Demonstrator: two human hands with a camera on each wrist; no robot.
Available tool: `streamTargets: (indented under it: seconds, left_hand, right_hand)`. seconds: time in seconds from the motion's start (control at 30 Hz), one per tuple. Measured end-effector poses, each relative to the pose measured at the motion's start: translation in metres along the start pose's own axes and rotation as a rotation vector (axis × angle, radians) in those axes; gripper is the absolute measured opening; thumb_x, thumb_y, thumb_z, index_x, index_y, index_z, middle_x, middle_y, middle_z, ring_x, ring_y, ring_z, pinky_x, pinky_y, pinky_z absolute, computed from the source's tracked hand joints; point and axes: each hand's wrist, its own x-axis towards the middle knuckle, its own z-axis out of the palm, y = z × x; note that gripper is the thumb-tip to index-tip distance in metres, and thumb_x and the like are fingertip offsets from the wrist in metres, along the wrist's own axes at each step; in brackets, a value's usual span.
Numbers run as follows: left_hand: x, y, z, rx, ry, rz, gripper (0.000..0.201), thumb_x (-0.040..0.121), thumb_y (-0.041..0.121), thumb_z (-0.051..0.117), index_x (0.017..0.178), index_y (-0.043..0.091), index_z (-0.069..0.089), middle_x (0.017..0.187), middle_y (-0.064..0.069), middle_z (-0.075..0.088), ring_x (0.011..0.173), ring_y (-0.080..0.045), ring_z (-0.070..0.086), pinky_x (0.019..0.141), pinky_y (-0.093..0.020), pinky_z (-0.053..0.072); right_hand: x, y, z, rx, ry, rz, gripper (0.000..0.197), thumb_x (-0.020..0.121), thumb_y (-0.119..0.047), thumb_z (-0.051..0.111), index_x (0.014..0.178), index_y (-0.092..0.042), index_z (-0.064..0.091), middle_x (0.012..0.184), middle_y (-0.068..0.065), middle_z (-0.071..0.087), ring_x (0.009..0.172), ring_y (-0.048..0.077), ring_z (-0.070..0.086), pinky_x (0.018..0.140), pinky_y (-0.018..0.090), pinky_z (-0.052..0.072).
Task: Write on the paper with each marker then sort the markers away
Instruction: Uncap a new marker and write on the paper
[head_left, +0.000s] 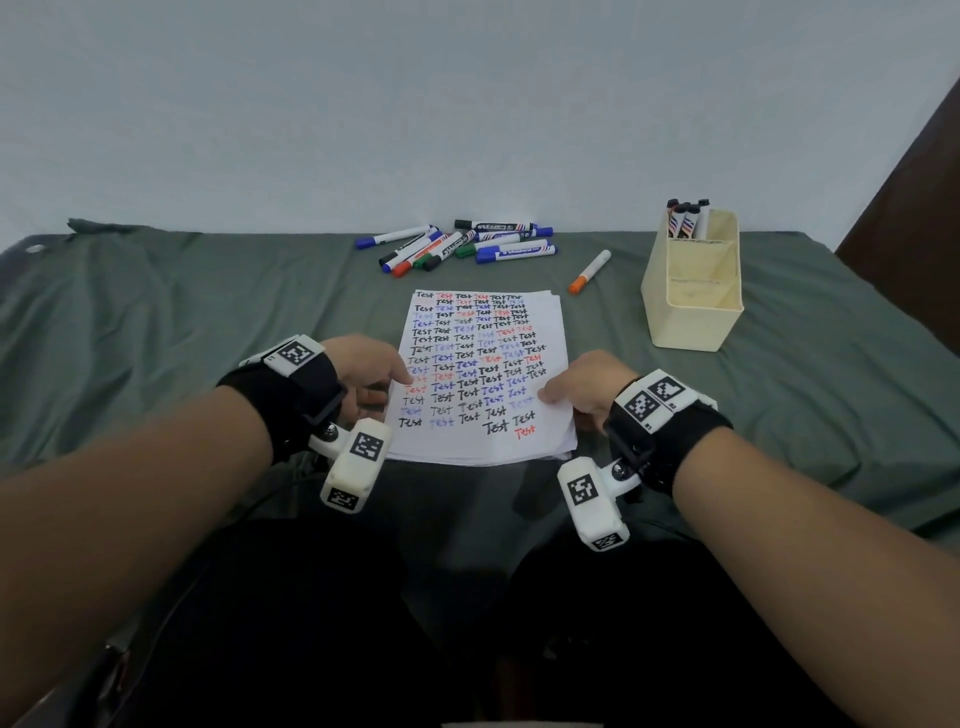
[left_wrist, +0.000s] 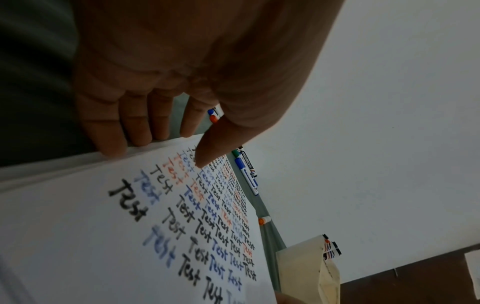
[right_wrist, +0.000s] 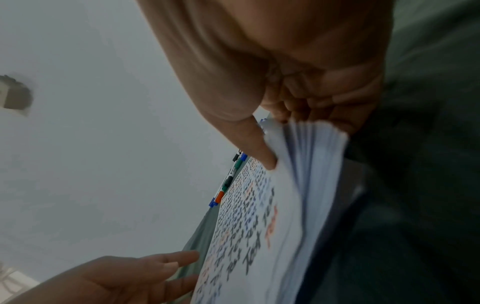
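The paper (head_left: 483, 374), a stack of sheets covered in "Test", lies on the green-clothed counter (head_left: 156, 322); the left hand (head_left: 363, 371) pinches its left edge, thumb on top and fingers underneath, and the right hand (head_left: 582, 389) clamps the lifted right edge likewise. Beyond it lie a heap of capped markers (head_left: 457, 247) and one orange-capped marker (head_left: 589, 272), well apart from the cream organizer box (head_left: 691, 312) holding several markers in its far compartment. The right fingers are hidden beneath the sheets, and the right wrist view is blurred.
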Motion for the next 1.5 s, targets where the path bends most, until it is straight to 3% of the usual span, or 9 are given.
streamTargets:
  seconds: [0.13, 0.3, 0.43, 0.63, 0.83, 1.07, 1.27, 1.43, 1.5]
  left_hand:
    - [0.0, 0.0, 0.0, 0.05, 0.005, -0.004, 0.026, 0.093, 0.005, 0.063, 0.119, 0.007, 0.063, 0.109, -0.013, 0.073, 0.085, -0.026, 0.072, 0.055, -0.035, 0.057]
    - [0.003, -0.002, 0.0, 0.039, 0.017, -0.025, 0.03, 0.091, 0.005, 0.063, 0.12, 0.011, 0.063, 0.112, -0.009, 0.073, 0.099, -0.027, 0.07, 0.074, -0.047, 0.059]
    - [0.002, 0.0, 0.002, 0.109, 0.068, -0.007, 0.037, 0.089, 0.01, 0.068, 0.124, 0.018, 0.06, 0.125, 0.0, 0.06, 0.101, -0.019, 0.054, 0.065, -0.045, 0.048]
    - [0.009, -0.003, 0.0, -0.01, 0.0, 0.002, 0.027, 0.092, 0.002, 0.063, 0.118, 0.009, 0.062, 0.121, -0.012, 0.068, 0.113, -0.031, 0.064, 0.093, -0.055, 0.054]
    - [0.009, -0.005, -0.002, -0.001, 0.042, 0.04, 0.024, 0.092, 0.014, 0.068, 0.115, 0.008, 0.062, 0.113, -0.008, 0.065, 0.094, -0.02, 0.062, 0.083, -0.037, 0.055]
    - [0.01, 0.001, -0.003, -0.076, 0.011, 0.196, 0.073, 0.095, 0.019, 0.069, 0.154, 0.022, 0.026, 0.116, -0.012, 0.068, 0.106, -0.03, 0.065, 0.086, -0.042, 0.055]
    - [0.015, 0.008, -0.003, -0.134, -0.01, 0.196, 0.022, 0.097, 0.015, 0.064, 0.115, 0.004, 0.059, 0.119, -0.017, 0.071, 0.113, -0.032, 0.067, 0.103, -0.049, 0.05]
    - [0.023, 0.018, 0.007, 0.032, 0.077, 0.315, 0.043, 0.095, 0.0, 0.06, 0.137, 0.0, 0.052, 0.136, -0.023, 0.059, 0.086, -0.024, 0.065, 0.077, -0.028, 0.055]
    - [0.023, 0.023, 0.01, 0.211, 0.173, 0.315, 0.049, 0.096, 0.009, 0.063, 0.143, 0.007, 0.049, 0.141, -0.013, 0.056, 0.102, -0.025, 0.064, 0.078, -0.024, 0.048]
  right_hand:
    - [0.0, -0.003, 0.005, -0.009, 0.0, 0.004, 0.031, 0.089, -0.006, 0.072, 0.117, 0.005, 0.065, 0.117, 0.018, 0.07, 0.108, 0.035, 0.068, 0.099, 0.047, 0.054]
    - [0.0, -0.013, 0.003, -0.106, 0.017, -0.034, 0.034, 0.089, -0.011, 0.073, 0.119, 0.001, 0.065, 0.114, 0.013, 0.069, 0.102, 0.03, 0.067, 0.08, 0.032, 0.053]
    - [0.005, -0.015, 0.004, -0.045, 0.025, -0.046, 0.041, 0.087, -0.003, 0.071, 0.126, 0.001, 0.061, 0.123, 0.014, 0.068, 0.111, 0.031, 0.066, 0.097, 0.039, 0.054]
    - [0.014, 0.007, 0.012, 0.129, 0.076, -0.076, 0.051, 0.083, 0.003, 0.074, 0.132, -0.004, 0.059, 0.129, 0.01, 0.067, 0.114, 0.031, 0.065, 0.096, 0.039, 0.053]
    - [0.029, 0.017, 0.002, 0.335, -0.108, 0.01, 0.045, 0.091, 0.004, 0.064, 0.134, -0.008, 0.06, 0.132, 0.019, 0.065, 0.118, 0.036, 0.065, 0.1, 0.05, 0.054]
    - [0.033, 0.021, -0.004, 0.611, -0.065, -0.062, 0.049, 0.09, 0.012, 0.064, 0.129, -0.019, 0.063, 0.115, 0.013, 0.074, 0.099, 0.035, 0.074, 0.092, 0.058, 0.056]
    - [0.039, 0.022, -0.007, 0.716, -0.106, -0.071, 0.053, 0.091, 0.01, 0.064, 0.135, -0.019, 0.06, 0.115, 0.015, 0.074, 0.1, 0.037, 0.073, 0.092, 0.06, 0.055]
    - [0.049, 0.014, -0.005, 0.673, -0.081, -0.053, 0.049, 0.092, 0.012, 0.061, 0.136, -0.008, 0.059, 0.121, 0.018, 0.071, 0.105, 0.037, 0.071, 0.095, 0.057, 0.054]
    - [0.052, 0.008, -0.006, 0.524, -0.032, -0.073, 0.045, 0.091, 0.008, 0.065, 0.134, -0.007, 0.062, 0.123, 0.014, 0.071, 0.106, 0.033, 0.071, 0.097, 0.051, 0.055]
